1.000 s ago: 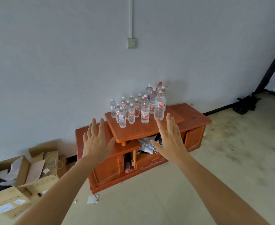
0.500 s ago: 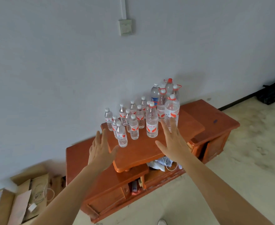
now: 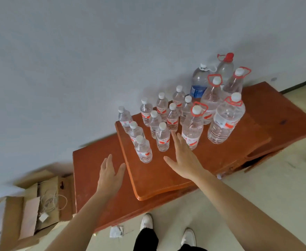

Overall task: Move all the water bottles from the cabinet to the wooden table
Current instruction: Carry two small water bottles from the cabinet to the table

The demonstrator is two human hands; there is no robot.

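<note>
My left hand (image 3: 110,173) is open and empty above the cabinet (image 3: 87,169), near its left edge. Right hand (image 3: 182,158) is spread and empty, fingertips just beside the front bottles (image 3: 163,137). They're probably full and slick, so I'd wrap small ones mid-body and hook big ones' red handles.

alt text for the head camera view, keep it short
An open left hand and open right hand stretch toward a cluster of upright water bottles, small ones and larger red-handled ones, on a red-brown wooden cabinet against a pale wall. Cardboard boxes lie at lower left.
</note>
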